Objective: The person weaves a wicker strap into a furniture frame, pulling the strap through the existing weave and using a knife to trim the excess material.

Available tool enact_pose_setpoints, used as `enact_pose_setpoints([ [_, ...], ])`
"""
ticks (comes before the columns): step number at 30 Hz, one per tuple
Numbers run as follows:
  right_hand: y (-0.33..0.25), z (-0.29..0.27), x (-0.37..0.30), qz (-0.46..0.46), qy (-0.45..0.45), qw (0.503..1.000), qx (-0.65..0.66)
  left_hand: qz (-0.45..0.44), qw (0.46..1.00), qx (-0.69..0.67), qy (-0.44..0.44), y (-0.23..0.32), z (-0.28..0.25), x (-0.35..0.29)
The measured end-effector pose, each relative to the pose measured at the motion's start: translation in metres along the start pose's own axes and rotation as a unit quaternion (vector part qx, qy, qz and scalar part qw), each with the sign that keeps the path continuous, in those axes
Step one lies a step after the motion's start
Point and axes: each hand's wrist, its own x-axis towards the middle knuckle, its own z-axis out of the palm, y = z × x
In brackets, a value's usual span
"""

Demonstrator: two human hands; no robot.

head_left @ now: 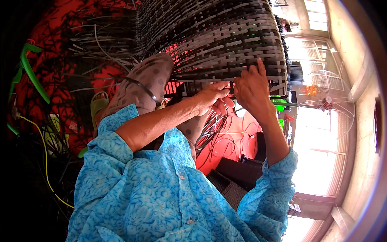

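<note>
A large woven panel (225,44) of dark and grey flat strips rises in front of me, its lower edge close to my knees. At that edge my left hand (214,97) is closed in a pinch on what looks like a dark weaving strip (231,86), mostly hidden by the fingers. My right hand (252,84) is beside it, against the panel's lower right part. Its index finger stretches up over the weave while the others curl in; whatever they hold is hidden. Another dark strip (141,86) is looped across my left thigh.
Loose strip ends (105,44) fan out left of the panel over the red floor (209,155). More strips (211,131) hang below my hands. Green pieces (34,72) and a yellow cord (40,139) lie left. Dark woven pieces (231,183) and a fan (327,103) are right.
</note>
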Motion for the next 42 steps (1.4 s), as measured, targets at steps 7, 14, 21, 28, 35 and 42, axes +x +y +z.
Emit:
enact_pose_setpoints([
  [7,0.000,-0.007,-0.002,0.003,-0.040,0.999,-0.031,0.042,0.989,0.008,0.144,-0.008,-0.016,0.009],
  [14,-0.015,-0.006,0.006,0.025,-0.042,0.990,-0.132,-0.049,0.967,0.059,0.241,-0.016,-0.066,-0.015],
  [21,-0.043,0.021,-0.003,0.056,-0.069,0.996,0.019,0.004,0.984,0.038,0.175,-0.020,-0.078,-0.026],
  [28,-0.041,0.025,-0.009,0.055,-0.030,0.996,0.066,0.044,0.995,0.027,0.090,-0.011,-0.084,-0.033],
  [35,-0.038,0.030,-0.011,0.067,-0.002,0.984,0.164,-0.003,0.996,0.072,0.044,-0.009,-0.084,-0.035],
  [42,-0.043,0.033,-0.013,0.127,0.085,0.977,0.151,-0.016,0.997,0.066,0.046,-0.004,-0.056,-0.025],
])
